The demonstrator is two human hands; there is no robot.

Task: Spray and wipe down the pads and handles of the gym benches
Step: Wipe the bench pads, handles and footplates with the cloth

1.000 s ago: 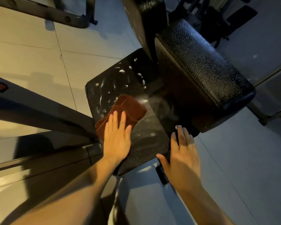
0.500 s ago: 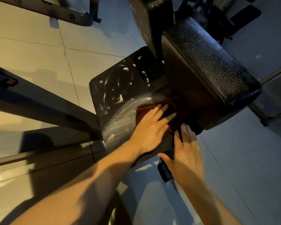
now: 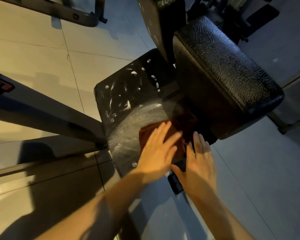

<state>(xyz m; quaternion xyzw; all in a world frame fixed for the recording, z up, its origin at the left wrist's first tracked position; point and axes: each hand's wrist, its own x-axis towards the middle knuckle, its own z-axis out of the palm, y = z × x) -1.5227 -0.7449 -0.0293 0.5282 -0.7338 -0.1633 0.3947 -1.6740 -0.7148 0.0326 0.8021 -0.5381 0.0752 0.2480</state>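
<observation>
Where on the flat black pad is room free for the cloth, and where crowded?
Free: the foam-spotted far left of the flat pad, up to the post. Crowded: the near right corner, where left hand, brown cloth and right hand meet under the thick cushion.

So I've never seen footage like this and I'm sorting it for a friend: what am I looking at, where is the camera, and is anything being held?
There is no machine here, only a person's two bare hands. The one picture comes from a camera worn on the head, looking down, so the arms enter from the bottom. The left hand presses a brown cloth flat on a black flat pad of a gym bench. The right hand rests with straight fingers on the pad's near edge, beside the cloth. Neither hand closes round anything. White foam spots sit on the pad's far part; nearer the cloth it shows a dull smear. A thick pad rises to the right, above a tiled floor.
</observation>
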